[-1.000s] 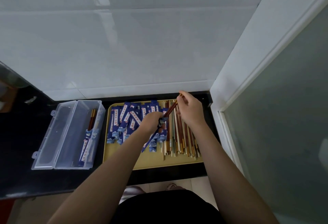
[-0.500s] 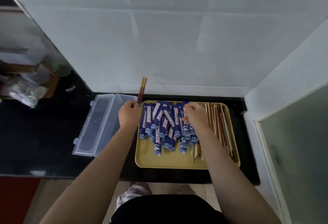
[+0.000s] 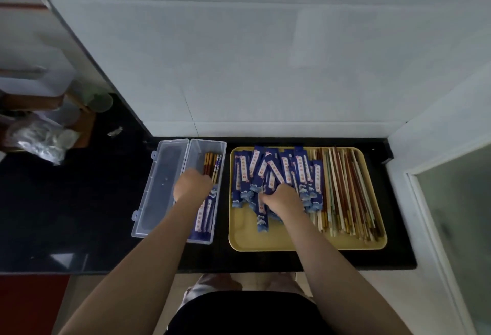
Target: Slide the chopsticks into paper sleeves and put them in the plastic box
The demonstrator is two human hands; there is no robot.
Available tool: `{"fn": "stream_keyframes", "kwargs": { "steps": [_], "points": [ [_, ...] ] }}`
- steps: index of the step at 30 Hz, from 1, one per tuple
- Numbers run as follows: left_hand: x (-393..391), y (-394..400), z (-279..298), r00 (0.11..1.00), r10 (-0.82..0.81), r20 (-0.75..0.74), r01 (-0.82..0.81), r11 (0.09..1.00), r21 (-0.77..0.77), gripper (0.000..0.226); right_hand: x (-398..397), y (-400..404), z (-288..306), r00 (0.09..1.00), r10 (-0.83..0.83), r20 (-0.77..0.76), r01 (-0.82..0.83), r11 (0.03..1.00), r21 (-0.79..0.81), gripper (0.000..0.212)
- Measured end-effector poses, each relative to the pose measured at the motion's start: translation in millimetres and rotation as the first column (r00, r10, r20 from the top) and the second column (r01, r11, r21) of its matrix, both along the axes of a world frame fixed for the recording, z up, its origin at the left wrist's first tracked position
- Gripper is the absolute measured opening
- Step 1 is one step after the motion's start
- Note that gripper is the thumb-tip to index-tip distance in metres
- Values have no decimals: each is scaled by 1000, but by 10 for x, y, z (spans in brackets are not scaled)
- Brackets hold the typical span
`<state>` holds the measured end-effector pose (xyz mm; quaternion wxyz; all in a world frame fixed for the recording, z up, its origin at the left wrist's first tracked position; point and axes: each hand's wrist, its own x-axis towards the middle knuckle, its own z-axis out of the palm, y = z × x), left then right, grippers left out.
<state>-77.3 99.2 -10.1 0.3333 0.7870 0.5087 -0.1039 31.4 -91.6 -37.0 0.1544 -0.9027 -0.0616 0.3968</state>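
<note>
A clear plastic box [image 3: 222, 148] lies open on the black counter, its lid [image 3: 162, 186] folded out to the left. Several sleeved chopsticks [image 3: 206, 215] lie inside it. My left hand [image 3: 192, 186] is down in the box with curled fingers, holding a sleeved pair whose brown ends [image 3: 210, 163] stick out beyond it. To the right stands a yellow tray [image 3: 265, 240]. It carries a heap of blue paper sleeves [image 3: 265, 167] and a row of loose chopsticks [image 3: 345, 188]. My right hand [image 3: 283, 199] rests on the heap and pinches one blue sleeve [image 3: 261, 219].
A white tiled wall rises right behind the box and tray. A glass door frame [image 3: 425, 201] closes in the right side. At far left sit a crumpled plastic bag [image 3: 39, 140] and wooden items. The counter's front edge [image 3: 239, 268] runs just below the tray.
My left hand has carried the sleeved pair from the tray leftward and lowered it into the box. My right hand has dropped onto the sleeve heap and taken hold of a sleeve.
</note>
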Motion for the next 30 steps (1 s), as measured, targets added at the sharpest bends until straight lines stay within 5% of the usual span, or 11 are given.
{"fn": "stream_keyframes", "kwargs": {
  "steps": [13,18,21,27,30],
  "points": [
    [620,-686,214,889,-314,334,294,949,110,14,326,-596,520,976,53,-213,-29,993,111,27],
    [903,-1194,257,578,-785,222,741,619,260,51,548,-1000,852,982,130,-139,-102,977,188,30],
    [1051,-1596,334,481,-871,98,826,488,284,44,624,-1184,1026,986,107,-125,-66,952,298,38],
    [1178,-2002,288,686,-714,140,699,700,146,28,791,-1489,864,978,-199,-62,205,857,473,36],
    [1199,-2013,199,807,-564,176,566,823,42,23,904,-1632,640,943,-330,45,283,865,413,26]
  ]
}}
